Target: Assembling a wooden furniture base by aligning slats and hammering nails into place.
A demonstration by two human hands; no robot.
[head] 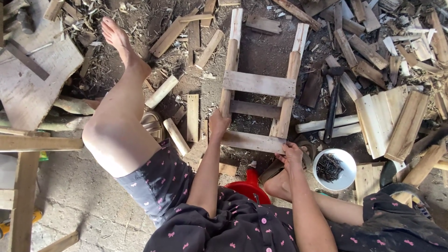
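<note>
I've got the wooden frame (259,88) lying flat on the dirt right in front of me, two long rails running away from me with three cross slats nailed over them. My left hand (218,123) is closed around the near end of the frame's left rail, just above the lowest slat (247,141). My right hand (291,154) is curled on the right end of that same lowest slat, fingers pinching down at its corner; whether there's a nail between them I cannot tell. Just right of the frame, a white bowl (342,180) full of dark nails sits near my right hand. A black-handled hammer (332,105) lies on the ground beside the frame's right rail, head pointing away from me. Further right of the frame is a heap of short cut boards (387,121). Left of the frame my bare leg (119,116) stretches out, foot up among the wood scraps, with a few round pegs (161,91) scattered between leg and frame. Below the frame, close against me, a bit of red plastic stool (249,186) shows
</note>
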